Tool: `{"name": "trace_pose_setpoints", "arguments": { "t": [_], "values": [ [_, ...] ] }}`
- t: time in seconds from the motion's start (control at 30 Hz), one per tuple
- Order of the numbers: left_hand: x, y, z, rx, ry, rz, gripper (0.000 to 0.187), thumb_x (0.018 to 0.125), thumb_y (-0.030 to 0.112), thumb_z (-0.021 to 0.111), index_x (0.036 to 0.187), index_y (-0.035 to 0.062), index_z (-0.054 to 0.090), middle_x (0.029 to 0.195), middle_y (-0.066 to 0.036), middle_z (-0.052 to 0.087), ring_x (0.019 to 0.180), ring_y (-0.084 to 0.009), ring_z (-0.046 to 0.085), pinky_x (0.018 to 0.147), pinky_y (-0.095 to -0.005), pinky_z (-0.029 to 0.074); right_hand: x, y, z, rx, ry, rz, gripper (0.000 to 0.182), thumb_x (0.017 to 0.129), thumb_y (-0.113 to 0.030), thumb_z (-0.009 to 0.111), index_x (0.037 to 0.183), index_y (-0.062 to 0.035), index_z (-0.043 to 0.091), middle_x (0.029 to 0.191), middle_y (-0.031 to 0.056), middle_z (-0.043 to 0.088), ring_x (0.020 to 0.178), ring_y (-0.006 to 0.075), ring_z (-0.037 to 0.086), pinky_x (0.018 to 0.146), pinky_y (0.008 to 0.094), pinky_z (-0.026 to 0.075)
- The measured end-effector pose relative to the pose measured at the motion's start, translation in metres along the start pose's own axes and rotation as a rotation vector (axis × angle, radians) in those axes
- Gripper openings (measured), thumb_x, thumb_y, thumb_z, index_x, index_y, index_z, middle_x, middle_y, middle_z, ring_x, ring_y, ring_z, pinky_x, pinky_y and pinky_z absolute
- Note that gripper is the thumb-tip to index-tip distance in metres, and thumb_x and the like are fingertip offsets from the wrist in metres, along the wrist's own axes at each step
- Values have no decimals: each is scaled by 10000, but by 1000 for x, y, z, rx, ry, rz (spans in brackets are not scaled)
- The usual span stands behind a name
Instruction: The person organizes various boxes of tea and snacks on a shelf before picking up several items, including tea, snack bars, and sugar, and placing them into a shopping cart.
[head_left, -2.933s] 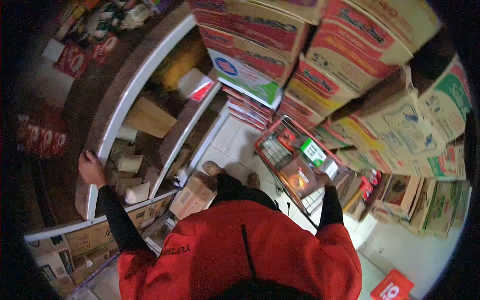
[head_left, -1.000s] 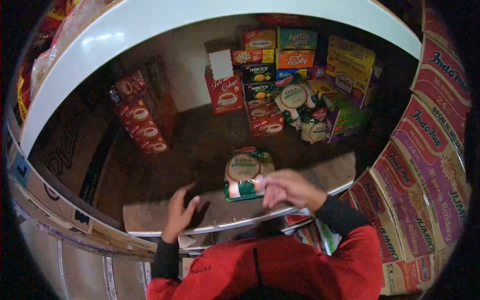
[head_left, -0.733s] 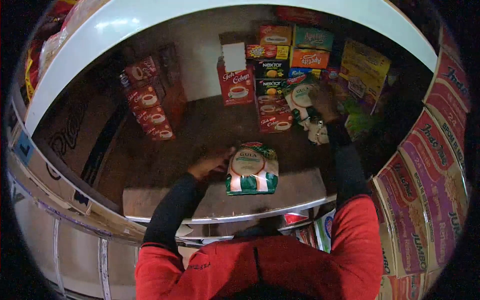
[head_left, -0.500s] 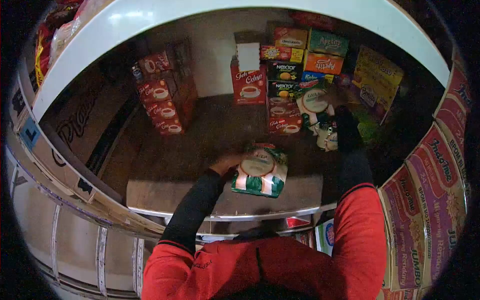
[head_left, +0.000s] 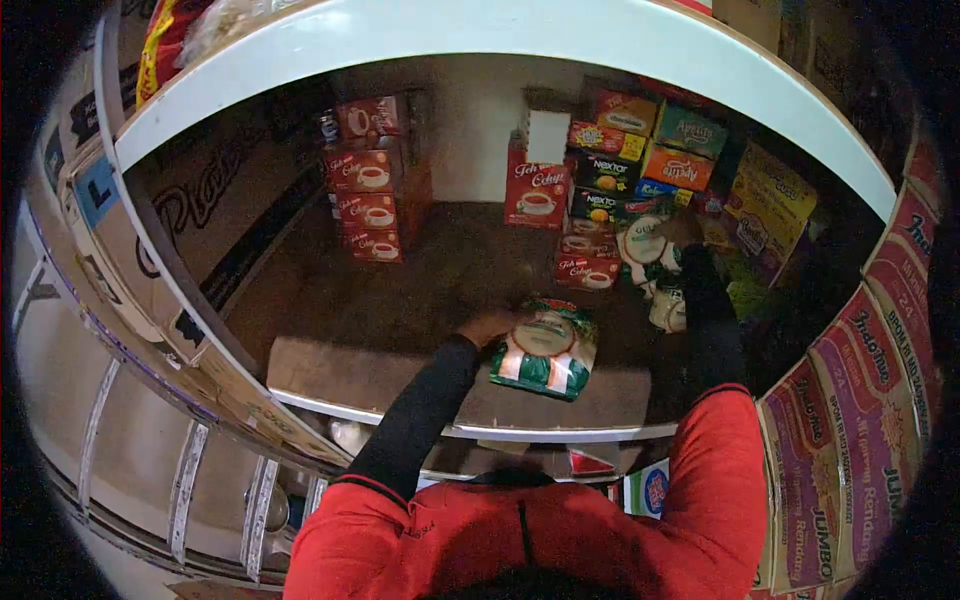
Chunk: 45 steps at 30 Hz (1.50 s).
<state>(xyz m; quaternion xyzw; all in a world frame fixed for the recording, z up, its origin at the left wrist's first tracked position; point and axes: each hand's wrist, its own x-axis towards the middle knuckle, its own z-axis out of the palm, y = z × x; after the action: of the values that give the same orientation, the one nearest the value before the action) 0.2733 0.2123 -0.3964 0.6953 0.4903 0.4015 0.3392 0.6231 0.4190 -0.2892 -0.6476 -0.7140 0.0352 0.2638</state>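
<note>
A green, white and orange sugar bag marked "Gula" (head_left: 546, 352) stands near the front edge of the shelf. My left hand (head_left: 488, 326) is closed on its upper left side, with the fingertips partly hidden behind it. Farther back on the right, my right hand (head_left: 684, 230) grips the side of a second sugar bag (head_left: 643, 243), its fingers dim. Just in front of that bag sits another pale packet (head_left: 668, 308), partly covered by my right sleeve.
Red Teh Celup tea boxes (head_left: 368, 212) are stacked at the left. Nextar and Apetito boxes (head_left: 690, 132) rise behind the right-hand bags, beside a yellow box (head_left: 768, 205). The white shelf edge (head_left: 540, 434) runs in front; Indomie cartons (head_left: 850, 400) stand at right.
The camera view has shifted, so the shelf contents appear farther right and most lower. My left hand stays at the front bag. My right hand now shows more clearly against the rear bag.
</note>
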Motion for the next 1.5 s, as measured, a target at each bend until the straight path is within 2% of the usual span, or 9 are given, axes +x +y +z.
{"name": "trace_pose_setpoints", "arguments": {
  "t": [0.33, 0.43, 0.53, 0.6, 0.67, 0.77, 0.87, 1.2, 1.5],
  "values": [
    [23, -59, 9, 221, -72, -6, 613, 821, 492, 637, 1167, -11, 575, 1145, -219, 589, 1030, -314, 554, 910, -397, 439, -122, -88, -52, 553, -72, -33, 481, 847, -387, 645, 1146, -11, 618, 1133, 139, 615, 996, 247, 579, 850, 379, 463],
    [3, -35, -7, -170, -62, 95, 660, 849, 569, 551, 1183, 0, 580, 1145, -236, 590, 1074, -310, 552, 914, -355, 443, -149, -64, 30, 958, -290, 62, 385, 895, -260, 569, 1163, 16, 577, 1114, 106, 612, 933, 206, 580, 780, 327, 482],
    [-2, -34, -21, 336, -167, 108, 790, 857, 673, 430, 1323, 37, 469, 1286, -234, 496, 1178, -334, 493, 945, -390, 434, -201, -78, 77, 1024, -358, 191, 362, 929, -257, 520, 1185, -3, 545, 1080, 77, 610, 881, 182, 581, 734, 307, 495],
    [-30, 26, -30, -503, -114, -410, 883, 840, 736, 353, 1424, 75, 321, 1408, -219, 362, 1257, -364, 414, 991, -487, 381, -235, -102, 48, 880, -340, 239, 416, 927, -366, 524, 1205, -57, 535, 1065, 70, 606, 865, 187, 580, 730, 329, 496],
    [-20, 19, -30, -498, -245, -576, 901, 831, 756, 332, 1452, 108, 252, 1464, -204, 270, 1273, -377, 383, 995, -551, 344, -246, -96, 42, 894, -322, 214, 432, 915, -405, 533, 1212, -92, 527, 1086, 64, 595, 847, 187, 584, 703, 339, 501],
    [-40, 74, -27, -295, -259, -335, 892, 838, 742, 349, 1439, 87, 284, 1433, -207, 332, 1274, -353, 388, 1004, -511, 349, -250, -102, 46, 1046, -423, 359, 387, 896, -321, 576, 1193, -75, 544, 1069, 68, 611, 854, 186, 587, 721, 320, 492],
    [-35, 76, -28, -68, -371, -569, 715, 845, 641, 512, 1306, 97, 456, 1130, -89, 555, 1054, -160, 515, 800, -210, 444, -254, -117, 38, 1202, -552, 475, 341, 889, -213, 600, 1186, -56, 541, 1074, 97, 611, 860, 181, 605, 750, 307, 507],
    [-78, 60, -52, -492, -209, -358, 559, 791, 254, 708, 1264, 30, 510, 1012, -32, 656, 651, -26, 547, 438, -151, 363, -271, -150, 45, 1473, -847, 466, 386, 828, -198, 690, 1128, 26, 597, 1018, 91, 661, 944, 180, 635, 867, 310, 490],
    [-140, 60, -128, -617, 211, -101, 718, 568, -19, 827, 1207, -20, 498, 1114, -109, 611, 1024, -174, 587, 900, -329, 480, -279, -272, 83, 1429, -336, -603, 1246, 615, -46, 834, 1449, -90, -90, 1395, 175, 327, 1259, 264, 392, 1049, 400, 348]
  ]
}}
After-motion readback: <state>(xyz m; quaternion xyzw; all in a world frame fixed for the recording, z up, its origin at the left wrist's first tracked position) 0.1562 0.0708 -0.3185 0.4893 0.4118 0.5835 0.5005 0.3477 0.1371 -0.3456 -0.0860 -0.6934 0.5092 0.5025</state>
